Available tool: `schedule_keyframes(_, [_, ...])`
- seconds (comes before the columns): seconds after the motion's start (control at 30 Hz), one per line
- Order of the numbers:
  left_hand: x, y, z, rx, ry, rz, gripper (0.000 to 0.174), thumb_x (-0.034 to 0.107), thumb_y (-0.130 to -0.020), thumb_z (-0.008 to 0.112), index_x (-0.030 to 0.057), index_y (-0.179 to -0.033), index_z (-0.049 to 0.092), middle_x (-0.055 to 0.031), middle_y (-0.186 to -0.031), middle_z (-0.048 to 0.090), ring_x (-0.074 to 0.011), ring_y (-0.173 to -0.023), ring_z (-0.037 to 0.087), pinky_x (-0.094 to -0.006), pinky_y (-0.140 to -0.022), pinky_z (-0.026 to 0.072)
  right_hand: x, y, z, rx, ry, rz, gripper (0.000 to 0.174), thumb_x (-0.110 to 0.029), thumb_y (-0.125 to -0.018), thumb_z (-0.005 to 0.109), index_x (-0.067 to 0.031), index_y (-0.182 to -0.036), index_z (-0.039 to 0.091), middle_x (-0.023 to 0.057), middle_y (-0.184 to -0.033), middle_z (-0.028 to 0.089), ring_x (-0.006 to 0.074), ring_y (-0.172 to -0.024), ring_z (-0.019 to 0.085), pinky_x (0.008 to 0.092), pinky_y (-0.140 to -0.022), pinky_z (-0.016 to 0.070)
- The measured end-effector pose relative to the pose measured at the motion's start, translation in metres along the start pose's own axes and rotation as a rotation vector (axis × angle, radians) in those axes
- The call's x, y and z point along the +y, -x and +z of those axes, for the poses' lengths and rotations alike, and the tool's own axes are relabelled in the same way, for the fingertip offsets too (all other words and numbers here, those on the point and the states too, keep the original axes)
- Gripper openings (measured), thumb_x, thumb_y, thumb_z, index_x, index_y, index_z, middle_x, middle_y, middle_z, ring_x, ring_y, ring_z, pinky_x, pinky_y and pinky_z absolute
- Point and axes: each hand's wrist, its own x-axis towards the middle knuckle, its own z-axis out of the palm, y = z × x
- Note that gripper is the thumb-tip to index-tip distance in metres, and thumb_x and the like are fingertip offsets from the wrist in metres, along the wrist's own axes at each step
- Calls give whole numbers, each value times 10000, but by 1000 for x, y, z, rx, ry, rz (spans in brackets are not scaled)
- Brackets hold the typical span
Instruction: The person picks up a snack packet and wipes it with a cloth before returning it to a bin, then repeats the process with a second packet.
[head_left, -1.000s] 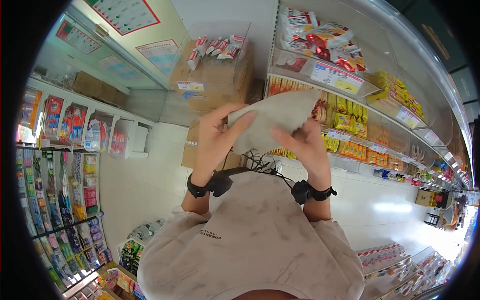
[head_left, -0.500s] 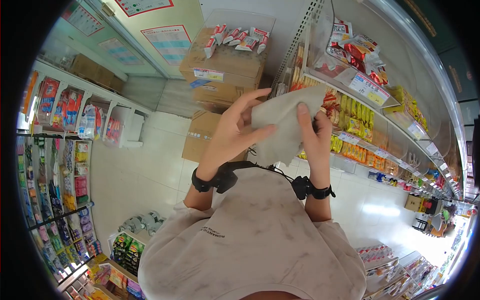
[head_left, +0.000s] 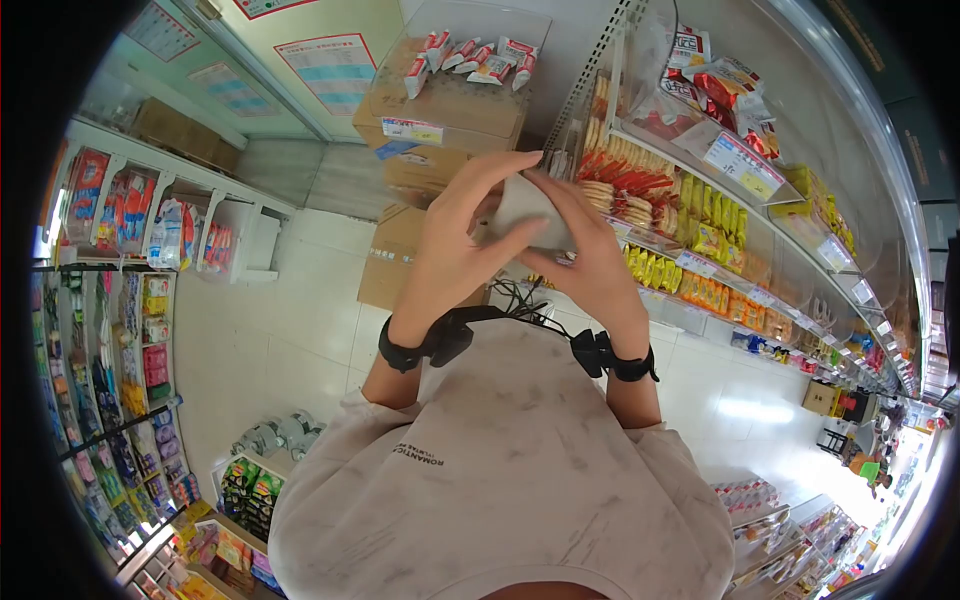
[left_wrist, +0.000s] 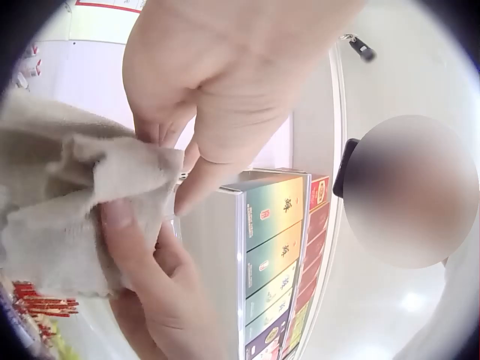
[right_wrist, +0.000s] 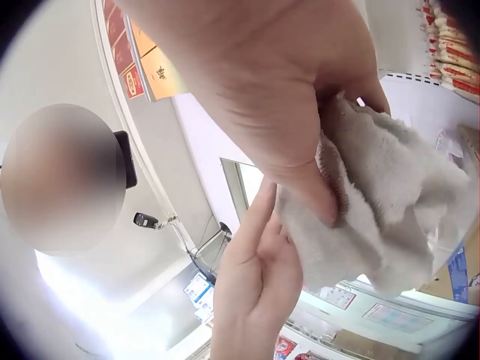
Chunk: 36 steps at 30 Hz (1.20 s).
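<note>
Nearest the head camera, a pale mottled sweatshirt fills the bottom of the view, its lower edge cut off by the frame. Above it both forearms rise, each with a black wrist strap and thin dark cables running between them. The left hand and the right hand meet in front of the chest with a small grey-white cloth bunched up between them, in the air and resting on nothing. The left hand's fingers arch over the top of the cloth and its thumb lies across the front, so it pinches the bundle. The right hand grips the cloth from the right, its thumb pressed into the fabric in the right wrist view, its other fingers curled behind and mostly hidden. From the head view most of the cloth is covered by the fingers, and only a pale wedge shows. The left wrist view shows more of it, crumpled with a rough edge, though its far end runs out of the frame. Beyond the hands stand stacked cardboard boxes, the lower ones partly hidden by the left hand, with red-and-white packets in a clear bin on top. To the right a long shelf of red, orange and yellow snack packs runs into the distance, its price labels too small to read. To the left, across the pale tiled floor, stand racks of hanging goods, warped by the lens edge.
</note>
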Motion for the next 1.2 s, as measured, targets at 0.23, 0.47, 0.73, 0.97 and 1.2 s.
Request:
schedule_keyframes(0.23, [-8,-4,0,-12,-254,17,542,2,-842,772,21,-1349,582,-105,-1293,639,-174,-1142,629,-327,-960,508,13,7,-18,3,-235,232,333,-133,-895,752,-40,-1194,639,122,-919,692,177,-832,664,298,-748,499])
schedule_keyframes(0.47, [-11,-12,-3,-241,130,-188,451,-9,-869,739,-3,-1300,610,-84,-1160,677,-150,-1085,644,-300,-921,503,29,10,-28,-175,-702,255,398,-218,-939,749,17,-1226,606,29,-1042,660,98,-938,591,267,-805,483])
schedule_keyframes(0.73, [-45,-50,-19,-11,173,-85,295,59,-945,659,17,-1237,663,-51,-1070,709,-149,-1035,655,-306,-941,498,49,-1,-17,-34,-458,276,484,-277,-914,755,22,-1269,620,106,-1006,712,154,-927,652,311,-822,519])
schedule_keyframes(0.97, [-186,-147,-102,316,-536,-138,338,184,-906,677,-4,-1186,681,-142,-1100,724,-245,-1047,686,-363,-917,525,62,0,-17,46,-260,204,467,-306,-888,754,40,-1188,662,220,-983,720,312,-886,716,376,-791,532])
schedule_keyframes(1.2, [-193,-197,-105,99,-1113,-166,401,269,-784,643,34,-1095,740,-253,-1049,709,-441,-1045,655,-503,-945,511,69,11,-15,68,-240,91,356,-201,-951,649,60,-1191,618,234,-1031,669,378,-960,651,404,-853,500])
